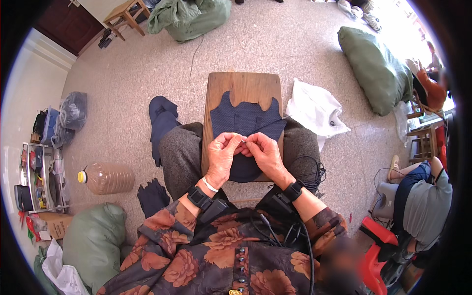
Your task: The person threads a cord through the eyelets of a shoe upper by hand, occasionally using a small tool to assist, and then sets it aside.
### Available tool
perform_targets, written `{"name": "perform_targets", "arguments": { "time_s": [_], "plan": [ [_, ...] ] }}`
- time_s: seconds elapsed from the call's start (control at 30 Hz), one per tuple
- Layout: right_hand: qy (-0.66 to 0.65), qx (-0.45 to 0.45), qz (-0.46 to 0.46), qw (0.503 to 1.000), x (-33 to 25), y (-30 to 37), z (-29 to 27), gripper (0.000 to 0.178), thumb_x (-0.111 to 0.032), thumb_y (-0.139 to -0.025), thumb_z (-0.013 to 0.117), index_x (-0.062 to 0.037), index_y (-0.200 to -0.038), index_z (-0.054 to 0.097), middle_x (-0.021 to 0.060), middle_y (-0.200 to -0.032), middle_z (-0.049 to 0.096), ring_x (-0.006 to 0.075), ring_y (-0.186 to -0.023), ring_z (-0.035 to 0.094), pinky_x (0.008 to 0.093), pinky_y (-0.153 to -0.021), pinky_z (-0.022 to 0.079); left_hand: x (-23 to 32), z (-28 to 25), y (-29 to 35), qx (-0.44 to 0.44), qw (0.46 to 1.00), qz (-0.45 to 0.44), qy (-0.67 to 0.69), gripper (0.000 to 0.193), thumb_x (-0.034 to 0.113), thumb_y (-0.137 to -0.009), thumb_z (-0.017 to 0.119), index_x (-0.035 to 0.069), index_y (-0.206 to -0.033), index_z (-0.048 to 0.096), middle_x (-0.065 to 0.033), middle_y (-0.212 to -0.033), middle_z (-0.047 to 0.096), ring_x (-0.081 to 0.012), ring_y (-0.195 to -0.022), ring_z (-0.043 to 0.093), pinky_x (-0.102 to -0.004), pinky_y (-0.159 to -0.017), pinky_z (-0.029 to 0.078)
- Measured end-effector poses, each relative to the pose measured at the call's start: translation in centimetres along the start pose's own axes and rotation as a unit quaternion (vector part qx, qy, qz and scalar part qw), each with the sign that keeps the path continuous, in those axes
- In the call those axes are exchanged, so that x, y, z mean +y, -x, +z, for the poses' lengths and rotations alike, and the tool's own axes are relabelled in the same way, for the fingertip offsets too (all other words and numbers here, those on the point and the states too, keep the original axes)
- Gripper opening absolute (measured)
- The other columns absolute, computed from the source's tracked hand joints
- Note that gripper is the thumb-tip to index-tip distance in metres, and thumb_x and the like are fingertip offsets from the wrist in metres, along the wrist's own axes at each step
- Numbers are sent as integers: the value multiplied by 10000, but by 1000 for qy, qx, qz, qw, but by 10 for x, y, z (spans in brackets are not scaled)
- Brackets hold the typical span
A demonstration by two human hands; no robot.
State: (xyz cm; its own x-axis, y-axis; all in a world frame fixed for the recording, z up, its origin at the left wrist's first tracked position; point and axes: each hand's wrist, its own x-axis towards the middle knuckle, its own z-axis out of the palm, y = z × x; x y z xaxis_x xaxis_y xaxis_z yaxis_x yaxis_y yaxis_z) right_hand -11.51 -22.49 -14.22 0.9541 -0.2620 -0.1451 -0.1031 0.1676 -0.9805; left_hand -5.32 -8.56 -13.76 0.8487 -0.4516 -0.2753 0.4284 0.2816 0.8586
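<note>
Fingers, left hand [221,153]: closed, thumb tip against forefinger in a pinch; anything gripped too small to identify.
Fingers, right hand [265,153]: likewise closed in a pinch, tips turned inward to meet the opposite fingertips; held item not distinguishable.
Step in hand (judged): fine two-handed work with a dark strand [270,126], running from near the right edge of the desk [244,82] toward the meeting fingertips; probably thread handling, not certain.
Next move (judged): calls for a steady pinch, small fingertip adjustments, and enough slack to prevent snagging on the cloth.
Dark blue fabric [231,118]: laid flat on the desk, two prongs pointing toward the far edge; right side reaching to about the right edge.
Fabric relative to fingers: mostly just beyond the fingertips, toward the far edge; partly hidden under both hands, with a rounded dark part showing nearer, between the wrists. Fingertip contact with the cloth: cannot tell.
White cloth [314,108]: heaped on the floor [123,73], off the desk's right edge.
Loose dark blue pieces [163,123]: on the floor, well off the left edge.
</note>
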Motion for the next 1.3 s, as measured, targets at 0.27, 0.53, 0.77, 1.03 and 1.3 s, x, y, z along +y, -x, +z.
{"name": "perform_targets", "arguments": {
  "time_s": [0.27, 0.53, 0.77, 1.03, 1.3],
  "plan": [
    [8, 4, -13, 1000, -1, 1, 1, 77, -16, -995, 573, 43, -978, 620, 49, -839, 683, 89, -772, 656, 242, -717, 556, -5, 2, -1, 7, 1000, 17, -3, 145, 153, -974, 677, 11, -996, 655, -80, -972, 712, -127, -843, 677, -279, -806, 586],
    [49, 12, -9, 999, -8, 4, -13, 51, -39, -969, 615, 8, -973, 635, 17, -801, 653, 72, -711, 630, 224, -617, 511, 15, -6, -5, -45, 993, -31, -101, 213, 179, -977, 680, -8, -1077, 662, -71, -993, 705, -119, -864, 674, -264, -798, 576],
    [-52, 103, -8, 993, -5, -1, -22, 120, -32, -993, 572, 2, -1085, 640, 58, -918, 665, 109, -738, 644, 229, -632, 536, 32, -6, -31, -72, 856, 223, -462, 111, 43, -950, 627, 1, -1029, 694, -65, -981, 662, -139, -835, 650, -269, -740, 538],
    [-68, 72, 27, 995, -11, -4, -31, 185, -126, -1049, 501, 0, -1130, 611, 69, -896, 653, 107, -668, 631, 235, -578, 525, 34, -14, -41, -170, 772, 213, -574, 108, 90, -836, 728, 20, -908, 687, -107, -947, 595, -254, -902, 615, -353, -787, 503],
    [-92, 81, 49, 991, -29, -4, -45, 346, -340, -1065, 499, -15, -1072, 618, 45, -779, 626, 113, -585, 611, 235, -517, 493, 31, -5, -48, -176, 755, 200, -599, 125, 113, -828, 714, 29, -846, 624, -123, -864, 574, -298, -854, 610, -400, -768, 483]
  ]
}}
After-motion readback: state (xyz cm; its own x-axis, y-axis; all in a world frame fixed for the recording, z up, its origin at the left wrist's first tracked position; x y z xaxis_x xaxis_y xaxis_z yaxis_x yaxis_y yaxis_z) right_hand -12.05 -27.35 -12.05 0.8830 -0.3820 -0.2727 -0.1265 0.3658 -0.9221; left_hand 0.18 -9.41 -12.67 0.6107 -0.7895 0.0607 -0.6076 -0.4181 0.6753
